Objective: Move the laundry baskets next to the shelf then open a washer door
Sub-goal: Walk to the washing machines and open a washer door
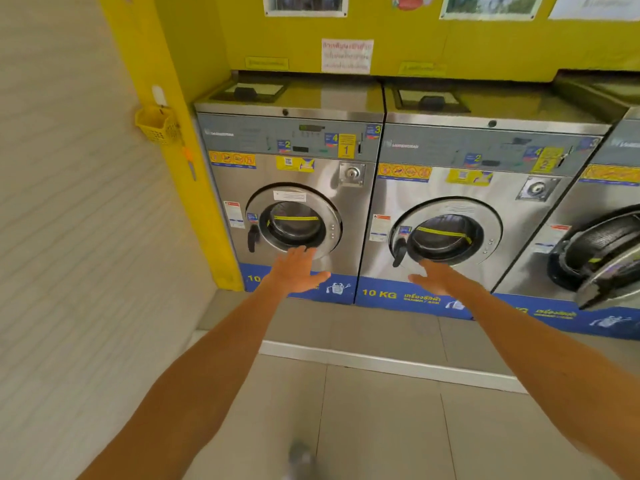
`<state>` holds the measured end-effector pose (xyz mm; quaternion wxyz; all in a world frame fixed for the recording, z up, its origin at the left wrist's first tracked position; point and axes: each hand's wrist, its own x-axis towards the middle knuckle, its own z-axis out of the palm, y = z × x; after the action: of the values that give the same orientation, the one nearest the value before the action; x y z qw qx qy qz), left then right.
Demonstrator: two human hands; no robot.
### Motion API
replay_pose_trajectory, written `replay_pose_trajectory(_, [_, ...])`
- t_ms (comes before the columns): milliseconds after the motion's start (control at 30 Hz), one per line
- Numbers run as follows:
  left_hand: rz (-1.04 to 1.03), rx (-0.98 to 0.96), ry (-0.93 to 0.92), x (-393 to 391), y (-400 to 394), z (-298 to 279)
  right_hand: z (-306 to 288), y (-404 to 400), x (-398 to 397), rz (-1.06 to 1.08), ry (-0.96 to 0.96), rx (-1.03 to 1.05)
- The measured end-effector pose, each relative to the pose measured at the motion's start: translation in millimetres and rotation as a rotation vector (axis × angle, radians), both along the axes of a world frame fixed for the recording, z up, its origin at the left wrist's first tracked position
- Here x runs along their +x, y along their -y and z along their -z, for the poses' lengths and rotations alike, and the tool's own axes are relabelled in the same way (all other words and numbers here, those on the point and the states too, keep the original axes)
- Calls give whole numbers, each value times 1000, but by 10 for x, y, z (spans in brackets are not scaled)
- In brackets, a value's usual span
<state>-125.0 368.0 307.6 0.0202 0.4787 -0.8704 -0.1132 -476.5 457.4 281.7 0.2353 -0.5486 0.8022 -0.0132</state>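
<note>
Left hand (297,271) grip open, fingers spread, empty, just below the round steel glass-windowed washer door (294,221); its black handle (253,238) up-left. Right hand (434,279) open, empty, under the second washer's door (445,233); both doors shut.

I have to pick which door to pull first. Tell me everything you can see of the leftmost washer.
The leftmost washer is a front loader in brushed steel with a grey control panel, yellow and blue stickers, a coin lock and a blue band along its base. Its round door looks shut, glass crossed by a yellow strip, black handle on the left. It stands against the yellow pillar. The left hand, open, hovers before the door's lower edge; contact cannot be told.
</note>
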Motion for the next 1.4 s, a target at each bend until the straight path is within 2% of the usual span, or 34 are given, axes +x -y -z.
replay_pose_trajectory(233, [64, -7, 122, -849, 1490, 116, 245, 1160, -658, 103, -17, 26])
replay_pose_trajectory(433, [195, 11, 136, -1487, 2552, 186, 384, 2040, -1128, 173, 38, 21])
replay_pose_trajectory(733, [444, 41, 185, -2618, 3175, 562, 1245, 2888, -1622, 317, 89, 95])
replay_pose_trajectory(933, [723, -104, 388, -3281, 3609, 937, 1898, 3361, -1904, 440, 273, 112])
replay_pose_trajectory(1100, [672, -88, 411, -3640, 3728, 1103, 2367, 3611, -2061, 491, 405, 145])
replay_pose_trajectory(1233, [634, -62, 409, -3707, 3763, 1169, 2366, 3771, -2056, 446, 390, 177])
replay_pose_trajectory(1400, [644, -77, 414, -3642, 3864, 1255, 2482, 3853, -2056, 494, 409, 159])
